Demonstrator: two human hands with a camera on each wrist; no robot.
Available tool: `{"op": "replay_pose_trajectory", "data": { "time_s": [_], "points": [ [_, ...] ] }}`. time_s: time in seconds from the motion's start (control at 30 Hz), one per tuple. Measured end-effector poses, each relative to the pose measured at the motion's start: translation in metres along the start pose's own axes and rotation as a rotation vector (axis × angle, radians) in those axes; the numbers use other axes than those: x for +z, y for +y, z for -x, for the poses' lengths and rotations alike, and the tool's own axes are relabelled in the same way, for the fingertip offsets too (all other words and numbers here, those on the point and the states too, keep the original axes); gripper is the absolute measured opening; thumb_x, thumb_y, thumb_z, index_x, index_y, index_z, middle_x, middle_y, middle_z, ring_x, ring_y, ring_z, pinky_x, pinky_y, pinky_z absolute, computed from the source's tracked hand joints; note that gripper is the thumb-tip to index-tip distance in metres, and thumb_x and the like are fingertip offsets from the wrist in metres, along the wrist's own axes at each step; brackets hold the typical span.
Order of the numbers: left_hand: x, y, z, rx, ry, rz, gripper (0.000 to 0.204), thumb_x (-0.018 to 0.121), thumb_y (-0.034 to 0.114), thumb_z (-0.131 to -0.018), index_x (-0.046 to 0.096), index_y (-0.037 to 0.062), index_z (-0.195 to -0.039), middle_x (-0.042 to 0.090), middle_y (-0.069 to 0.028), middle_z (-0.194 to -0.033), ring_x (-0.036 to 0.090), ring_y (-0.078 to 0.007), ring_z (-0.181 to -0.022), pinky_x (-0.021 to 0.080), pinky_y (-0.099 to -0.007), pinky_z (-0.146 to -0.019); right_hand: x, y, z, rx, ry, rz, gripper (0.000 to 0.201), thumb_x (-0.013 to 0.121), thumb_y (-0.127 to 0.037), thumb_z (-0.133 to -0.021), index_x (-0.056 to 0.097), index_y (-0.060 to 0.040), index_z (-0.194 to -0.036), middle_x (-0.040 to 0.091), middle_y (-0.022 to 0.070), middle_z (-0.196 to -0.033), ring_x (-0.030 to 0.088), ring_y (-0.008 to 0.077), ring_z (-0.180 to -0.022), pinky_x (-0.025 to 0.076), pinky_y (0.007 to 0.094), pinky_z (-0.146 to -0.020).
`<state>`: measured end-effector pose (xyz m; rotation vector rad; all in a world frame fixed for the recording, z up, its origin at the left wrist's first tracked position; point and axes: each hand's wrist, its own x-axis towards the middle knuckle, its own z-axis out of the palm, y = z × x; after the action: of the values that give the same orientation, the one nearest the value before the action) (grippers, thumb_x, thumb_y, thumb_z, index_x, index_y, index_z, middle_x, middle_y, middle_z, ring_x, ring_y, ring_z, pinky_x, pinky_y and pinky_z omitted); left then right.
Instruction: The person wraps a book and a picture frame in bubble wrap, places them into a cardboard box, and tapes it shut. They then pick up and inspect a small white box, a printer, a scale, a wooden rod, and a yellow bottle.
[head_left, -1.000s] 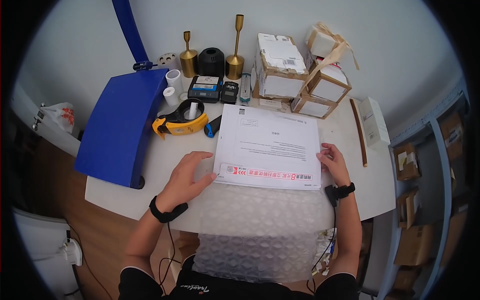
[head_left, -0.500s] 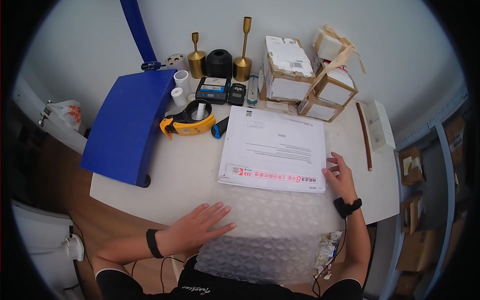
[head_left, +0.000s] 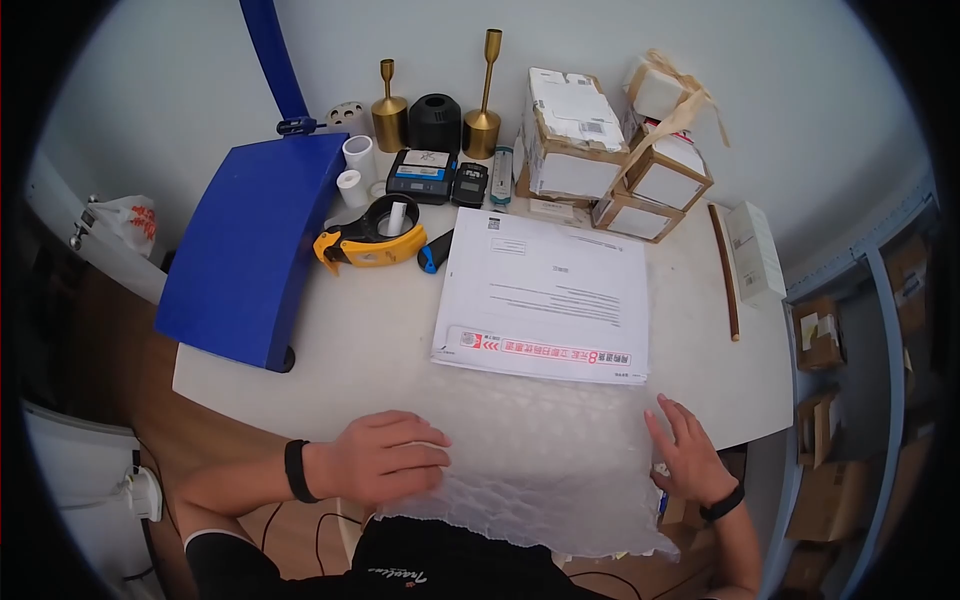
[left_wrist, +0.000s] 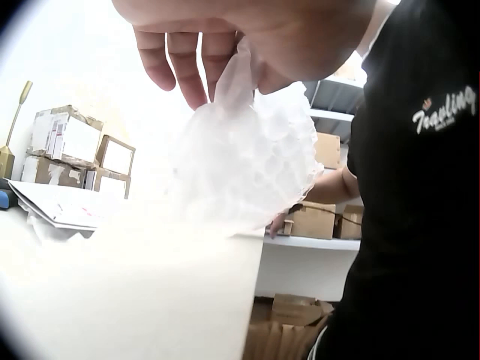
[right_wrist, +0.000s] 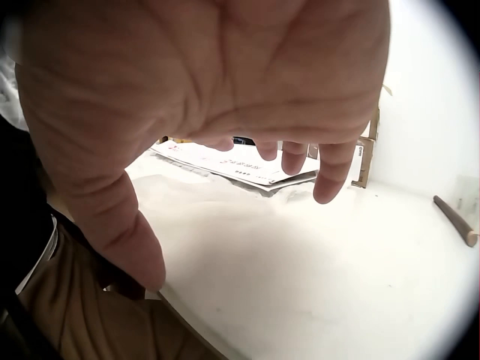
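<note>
Clear bubble wrap (head_left: 530, 450) runs from beneath a stack of printed white sheets (head_left: 545, 300) over the table's front edge. At its left side my left hand (head_left: 388, 458) pinches the wrap; the left wrist view shows the bubble wrap (left_wrist: 240, 165) gathered between the thumb and fingers of the left hand (left_wrist: 255, 37). Beside the wrap's right edge is my right hand (head_left: 692, 460), fingers spread. In the right wrist view the right hand (right_wrist: 210, 82) holds nothing between thumb and fingers, and the sheets (right_wrist: 240, 163) lie beyond it.
A yellow tape dispenser (head_left: 375, 248), a blue board (head_left: 250, 250) and a small scale (head_left: 422, 180) stand left and behind. Taped boxes (head_left: 570, 150) are stacked at the back. A brown stick (head_left: 725, 275) and a long white box (head_left: 755, 255) lie at the right.
My left hand has moved from beside the sheets down to the wrap and taken hold of it. The wrap's near end is raised. My right hand has left the sheets' right edge and moved nearer the body.
</note>
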<state>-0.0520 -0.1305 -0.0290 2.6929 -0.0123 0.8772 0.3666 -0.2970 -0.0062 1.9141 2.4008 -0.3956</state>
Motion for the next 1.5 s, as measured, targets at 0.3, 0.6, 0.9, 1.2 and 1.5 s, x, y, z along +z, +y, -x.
{"op": "replay_pose_trajectory", "data": {
  "time_s": [0.3, 0.6, 0.9, 1.2, 1.5],
  "points": [
    [-0.035, -0.045, -0.069, -0.201, 0.352, 0.065, 0.004, 0.064, 0.007, -0.085, 0.066, 0.0035, -0.084, 0.068, -0.0089, -0.086, 0.068, -0.0258, -0.085, 0.053, -0.0334, -0.074, 0.012, 0.007, -0.014, -0.037, 0.497, -0.891, 0.036, 0.069, -0.009, -0.087, 0.062, 0.0042, -0.120, 0.064, 0.0197, -0.116, 0.062, 0.0288, -0.106, 0.048, 0.0360, -0.096],
    [-0.026, -0.134, -0.090, -0.780, 0.478, 0.566, 0.040, 0.069, 0.022, -0.092, 0.059, -0.0013, -0.123, 0.067, -0.0108, -0.114, 0.062, -0.0205, -0.103, 0.047, -0.0303, -0.090, 0.002, 0.059, -0.133, 0.212, 0.783, -0.959, 0.025, 0.065, -0.022, -0.099, 0.065, -0.0003, -0.085, 0.060, -0.0009, -0.075, 0.052, 0.0067, -0.070, 0.042, 0.0247, -0.063],
    [0.026, -0.126, -0.048, -0.889, 0.084, 0.276, 0.096, 0.074, 0.037, -0.087, 0.021, -0.0041, -0.155, 0.026, -0.0289, -0.156, 0.026, -0.0406, -0.147, 0.025, -0.0450, -0.120, 0.057, 0.122, -0.173, 0.392, 0.573, -0.828, 0.035, 0.072, -0.030, -0.090, 0.063, 0.0039, -0.093, 0.064, 0.0057, -0.081, 0.052, 0.0119, -0.070, 0.046, 0.0302, -0.065],
    [0.043, -0.128, -0.051, -1.260, 0.310, 0.871, 0.094, 0.070, 0.034, -0.092, 0.012, 0.0049, -0.160, 0.022, -0.0197, -0.162, 0.027, -0.0342, -0.149, 0.026, -0.0450, -0.120, 0.039, 0.095, -0.181, 0.759, 0.610, -0.187, 0.079, 0.067, -0.062, -0.085, 0.060, 0.0045, -0.125, 0.061, 0.0228, -0.126, 0.062, 0.0350, -0.111, 0.051, 0.0429, -0.091],
    [0.055, -0.150, -0.040, -1.198, 0.418, 1.490, 0.069, 0.067, 0.026, -0.095, 0.034, 0.0031, -0.151, 0.050, -0.0116, -0.146, 0.052, -0.0236, -0.132, 0.043, -0.0396, -0.109, 0.037, 0.096, -0.192, 0.752, 0.487, -0.257, 0.082, 0.064, -0.071, -0.080, 0.065, 0.0064, -0.105, 0.069, 0.0163, -0.089, 0.066, 0.0334, -0.081, 0.052, 0.0417, -0.078]
  ]
}}
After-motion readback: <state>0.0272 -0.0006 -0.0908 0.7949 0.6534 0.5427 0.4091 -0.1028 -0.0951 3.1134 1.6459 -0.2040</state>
